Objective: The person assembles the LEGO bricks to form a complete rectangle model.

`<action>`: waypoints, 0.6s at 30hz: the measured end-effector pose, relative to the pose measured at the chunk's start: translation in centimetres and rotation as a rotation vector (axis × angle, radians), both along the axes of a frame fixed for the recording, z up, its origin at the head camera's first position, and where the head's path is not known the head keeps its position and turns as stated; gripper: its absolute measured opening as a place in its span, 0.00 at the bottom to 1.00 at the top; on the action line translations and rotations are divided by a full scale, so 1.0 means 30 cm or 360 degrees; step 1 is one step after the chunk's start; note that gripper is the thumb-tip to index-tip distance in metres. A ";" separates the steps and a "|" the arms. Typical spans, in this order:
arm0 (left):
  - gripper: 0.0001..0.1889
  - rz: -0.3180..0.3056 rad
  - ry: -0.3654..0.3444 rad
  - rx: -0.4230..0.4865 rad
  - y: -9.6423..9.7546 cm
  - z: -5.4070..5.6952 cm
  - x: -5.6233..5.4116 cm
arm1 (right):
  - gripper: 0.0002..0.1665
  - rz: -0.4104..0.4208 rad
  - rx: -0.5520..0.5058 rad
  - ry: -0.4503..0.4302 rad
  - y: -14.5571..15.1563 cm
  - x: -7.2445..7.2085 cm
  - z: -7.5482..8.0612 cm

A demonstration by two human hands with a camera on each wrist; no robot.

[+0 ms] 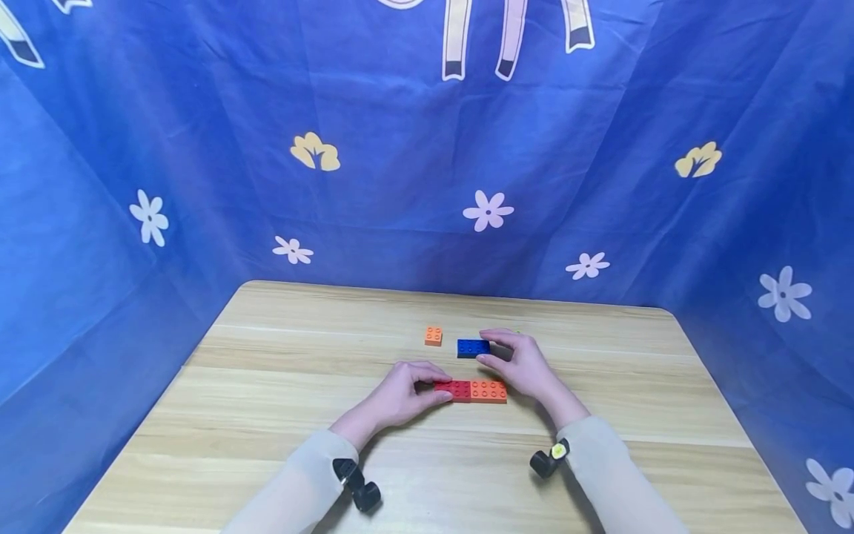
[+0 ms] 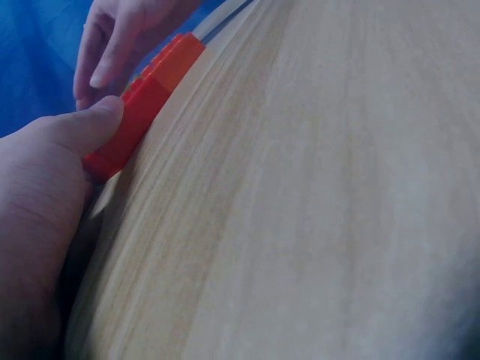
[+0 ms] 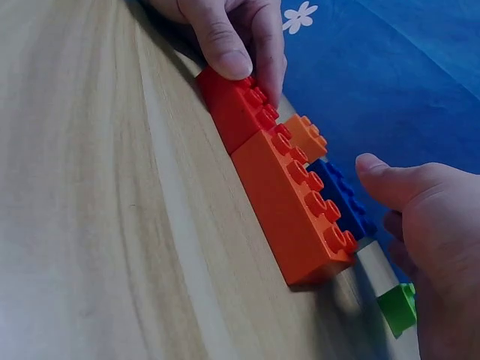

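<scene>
My left hand (image 1: 405,391) pinches the left end of a red toy building brick (image 1: 460,391) between thumb and fingers. An orange brick (image 1: 489,391) of similar size lies end to end with the red one, studs up, on the table. Around the right end of a blue brick (image 1: 473,348) my right hand (image 1: 523,361) holds its thumb and fingers apart. In the right wrist view, that thumb (image 3: 382,180) hovers close over the blue brick (image 3: 341,199), just behind the orange brick (image 3: 281,210).
A small square orange brick (image 1: 434,336) lies left of the blue one. Beyond the right hand is a green brick (image 3: 397,308), mostly hidden in the head view. The wooden table (image 1: 267,415) meets a blue patterned curtain (image 1: 400,185) at the back.
</scene>
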State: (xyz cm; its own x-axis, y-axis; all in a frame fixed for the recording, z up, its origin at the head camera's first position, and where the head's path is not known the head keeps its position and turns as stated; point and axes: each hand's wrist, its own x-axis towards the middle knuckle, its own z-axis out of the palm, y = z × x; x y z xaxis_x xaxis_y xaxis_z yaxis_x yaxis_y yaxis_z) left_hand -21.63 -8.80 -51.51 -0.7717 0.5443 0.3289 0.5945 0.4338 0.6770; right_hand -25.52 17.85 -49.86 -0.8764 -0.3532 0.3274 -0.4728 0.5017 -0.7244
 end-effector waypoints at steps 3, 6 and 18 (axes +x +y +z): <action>0.17 0.0000 0.0001 -0.0003 -0.001 -0.001 0.001 | 0.28 0.0015 0.0047 -0.0011 -0.012 -0.016 -0.003; 0.17 -0.0003 0.0012 -0.0003 -0.002 -0.005 -0.002 | 0.29 0.0020 0.0086 -0.0036 -0.021 -0.030 -0.009; 0.17 -0.0018 0.0016 0.0044 -0.002 -0.011 -0.001 | 0.20 0.0006 0.0187 -0.0046 -0.040 -0.050 -0.026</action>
State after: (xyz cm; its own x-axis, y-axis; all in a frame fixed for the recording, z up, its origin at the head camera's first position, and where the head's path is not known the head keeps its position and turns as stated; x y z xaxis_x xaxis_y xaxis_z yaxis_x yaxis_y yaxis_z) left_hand -21.67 -8.87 -51.84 -0.7621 0.5437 0.3515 0.6061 0.4082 0.6827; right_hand -27.03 16.65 -50.64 -0.8834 -0.3911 0.2583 -0.4548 0.5821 -0.6740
